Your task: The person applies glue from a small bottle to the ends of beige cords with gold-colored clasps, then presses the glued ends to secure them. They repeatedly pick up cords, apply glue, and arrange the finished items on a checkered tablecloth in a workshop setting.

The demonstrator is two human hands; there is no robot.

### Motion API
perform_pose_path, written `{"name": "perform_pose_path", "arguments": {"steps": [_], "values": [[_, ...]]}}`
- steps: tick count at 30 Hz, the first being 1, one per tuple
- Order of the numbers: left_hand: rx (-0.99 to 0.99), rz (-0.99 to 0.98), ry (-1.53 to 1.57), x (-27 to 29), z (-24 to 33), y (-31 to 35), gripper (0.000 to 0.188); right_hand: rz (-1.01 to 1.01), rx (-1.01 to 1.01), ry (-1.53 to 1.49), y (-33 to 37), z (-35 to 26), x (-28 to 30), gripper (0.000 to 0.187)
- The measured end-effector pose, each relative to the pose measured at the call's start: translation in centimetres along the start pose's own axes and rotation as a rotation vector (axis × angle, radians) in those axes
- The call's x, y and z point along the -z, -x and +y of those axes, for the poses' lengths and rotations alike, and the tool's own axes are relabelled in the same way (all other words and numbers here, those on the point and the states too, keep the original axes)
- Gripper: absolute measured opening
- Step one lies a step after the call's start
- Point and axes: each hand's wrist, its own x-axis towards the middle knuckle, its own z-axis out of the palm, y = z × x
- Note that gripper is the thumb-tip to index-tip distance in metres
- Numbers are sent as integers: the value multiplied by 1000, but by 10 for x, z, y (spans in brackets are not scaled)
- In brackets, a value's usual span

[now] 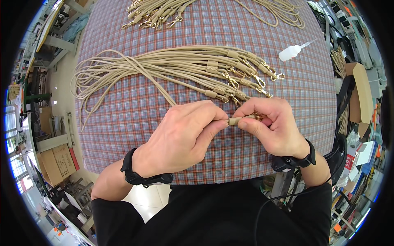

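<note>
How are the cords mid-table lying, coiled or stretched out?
Stretched out: the tan cords run across the plaid cloth, looped at the left, gold-coloured clasps at the right.

White digits (pixel 348 162) on red label (pixel 350 160)

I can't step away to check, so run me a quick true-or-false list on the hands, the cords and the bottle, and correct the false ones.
1. The left hand and right hand pinch a tan piece between them. True.
2. The near bundle has its clips at its left end. False: they are at its right end; the cords loop at the left.
3. More cords lie at the far side of the checked cloth. True.
4. The white bottle sits between the two hands. False: it is apart from both, toward the cloth's far right.
5. Only the left wrist wears a black band. False: both wrists do.
</note>
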Motion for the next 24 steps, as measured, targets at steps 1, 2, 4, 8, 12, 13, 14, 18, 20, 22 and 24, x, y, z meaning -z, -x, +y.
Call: {"name": "perform_pose_path", "arguments": {"steps": [1,2,4,8,12,13,14,18,20,22,24], "values": [[-1,-1,-5,0,0,0,11,4,-5,5,0,-1,0,7],[-2,-1,-9,0,0,0,11,7,-11,10,0,-1,0,8],[-2,-3,-13,0,-1,0,11,20,17,29,1,0,-2,8],[44,-2,18,0,0,0,9,46,85,115,-2,0,-4,9],[217,-13,83,3,7,-2,4,-31,-10,38,-5,-6,7,11],[234,-25,102,4,8,-3,5,-33,2,18,-4,-5,8,12],[251,-38,121,6,10,-3,6,-33,13,-3,-3,-3,9,12],[207,-15,165,-1,8,-6,12,-38,51,-18,-2,-2,6,12],[224,-31,187,-2,7,-5,13,-44,72,16,-1,-6,6,13],[222,-36,201,-2,2,-4,15,-49,58,-53,0,-6,3,13],[199,-31,208,-4,-5,-3,16,-57,30,-121,2,-8,1,12]]}}
